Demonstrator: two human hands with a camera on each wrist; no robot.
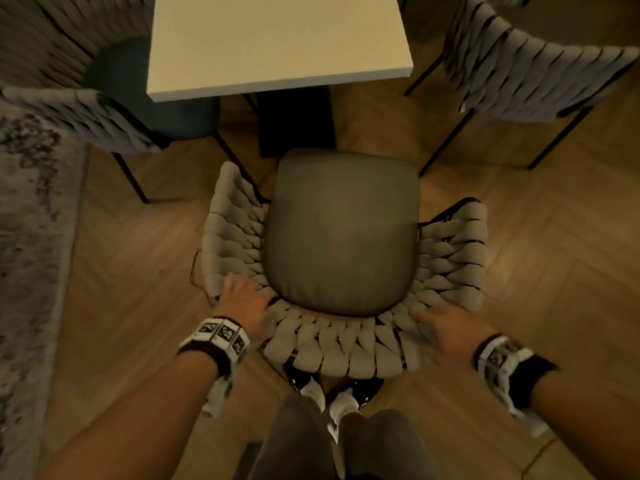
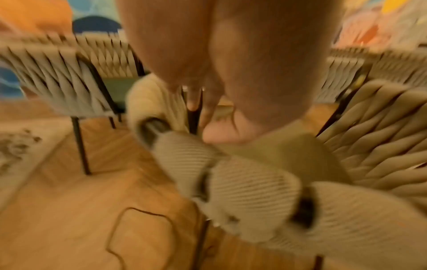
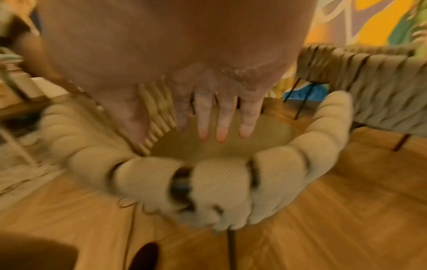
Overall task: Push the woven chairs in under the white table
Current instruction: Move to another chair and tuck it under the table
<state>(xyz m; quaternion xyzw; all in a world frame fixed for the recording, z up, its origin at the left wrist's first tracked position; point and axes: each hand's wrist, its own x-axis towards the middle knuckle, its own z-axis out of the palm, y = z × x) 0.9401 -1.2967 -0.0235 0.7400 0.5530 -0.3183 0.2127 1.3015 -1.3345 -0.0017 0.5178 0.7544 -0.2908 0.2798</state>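
Two hands, the left hand [image 1: 242,299] and right hand [image 1: 446,327], rest with fingers straight on the near woven chair [image 1: 341,233], apparently ready to shove it. It stands short of the white worktop [image 1: 277,39].

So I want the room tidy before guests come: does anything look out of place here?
The near woven chair stands clear of the white table, seat fully exposed. The left chair is partly under. A thin cord trails on the floor.
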